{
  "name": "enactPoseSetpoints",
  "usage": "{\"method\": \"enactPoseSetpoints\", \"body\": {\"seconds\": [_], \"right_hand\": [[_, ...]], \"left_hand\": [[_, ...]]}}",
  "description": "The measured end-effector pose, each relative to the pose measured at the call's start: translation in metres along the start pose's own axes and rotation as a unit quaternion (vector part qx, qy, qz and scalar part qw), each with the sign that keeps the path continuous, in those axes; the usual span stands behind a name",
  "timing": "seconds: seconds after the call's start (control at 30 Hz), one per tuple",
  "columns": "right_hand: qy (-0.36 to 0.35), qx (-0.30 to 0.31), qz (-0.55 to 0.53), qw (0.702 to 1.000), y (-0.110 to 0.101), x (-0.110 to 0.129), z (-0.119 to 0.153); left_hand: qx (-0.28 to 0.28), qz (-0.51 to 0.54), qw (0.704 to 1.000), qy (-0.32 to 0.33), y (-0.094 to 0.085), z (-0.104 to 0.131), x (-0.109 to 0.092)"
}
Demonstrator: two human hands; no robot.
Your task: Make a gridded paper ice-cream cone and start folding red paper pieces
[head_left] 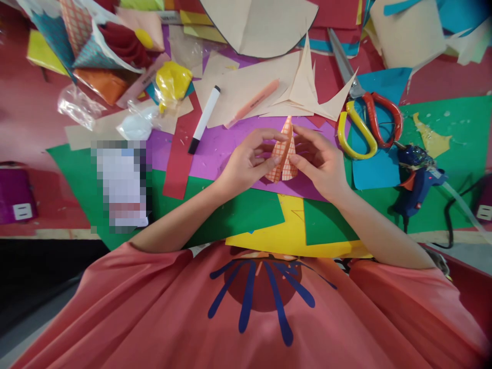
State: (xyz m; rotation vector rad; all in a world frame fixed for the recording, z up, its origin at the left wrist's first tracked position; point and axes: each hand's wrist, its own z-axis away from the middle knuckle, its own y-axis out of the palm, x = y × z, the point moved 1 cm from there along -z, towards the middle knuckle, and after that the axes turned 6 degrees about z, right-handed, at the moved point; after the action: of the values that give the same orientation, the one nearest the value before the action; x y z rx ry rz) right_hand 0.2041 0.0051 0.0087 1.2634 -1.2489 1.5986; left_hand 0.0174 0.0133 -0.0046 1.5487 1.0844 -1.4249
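Note:
Between my two hands is a small paper cone (278, 163) with an orange grid pattern, its tip pointing away from me and an open seam running along its length. My left hand (246, 161) pinches the cone's left side, thumb near the wide end. On the other side, my right hand (321, 159) grips the right edge between thumb and fingers. Both hands hover over a purple sheet (215, 164). Just beyond them lie pointed cream paper offcuts (303, 84) and a peach-coloured stick-like packet (253, 102).
Right of my hands are scissors (357, 130) with red and yellow handles and a blue glue gun (415, 189) with its cord. To the left lie a white marker (205, 118) and a blurred-out phone (123, 184). Patterned paper cones (103, 46) and clay packets (172, 82) sit at the far left.

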Motion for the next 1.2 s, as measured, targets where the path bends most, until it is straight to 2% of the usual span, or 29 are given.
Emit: {"method": "enactPoseSetpoints", "body": {"seconds": [0.33, 0.63, 0.8, 1.0, 1.2], "right_hand": [[-0.044, 0.003, 0.016, 0.999, 0.0, -0.004, -0.001], [-0.13, -0.017, 0.161, 0.978, 0.0, -0.002, -0.001], [-0.199, -0.018, 0.228, 0.953, 0.001, -0.002, 0.0], [-0.243, -0.016, 0.255, 0.936, 0.004, 0.001, 0.007], [-0.274, -0.017, 0.268, 0.923, 0.004, 0.007, 0.01]], "left_hand": [[0.015, 0.038, 0.999, 0.032, -0.001, -0.002, -0.001], [-0.003, 0.035, 0.999, 0.041, 0.001, -0.001, 0.002], [-0.037, 0.045, 0.998, 0.013, -0.001, -0.002, 0.002], [-0.08, 0.054, 0.995, 0.0, -0.003, -0.004, -0.002], [-0.062, 0.118, 0.991, -0.033, -0.003, -0.006, -0.005]]}}
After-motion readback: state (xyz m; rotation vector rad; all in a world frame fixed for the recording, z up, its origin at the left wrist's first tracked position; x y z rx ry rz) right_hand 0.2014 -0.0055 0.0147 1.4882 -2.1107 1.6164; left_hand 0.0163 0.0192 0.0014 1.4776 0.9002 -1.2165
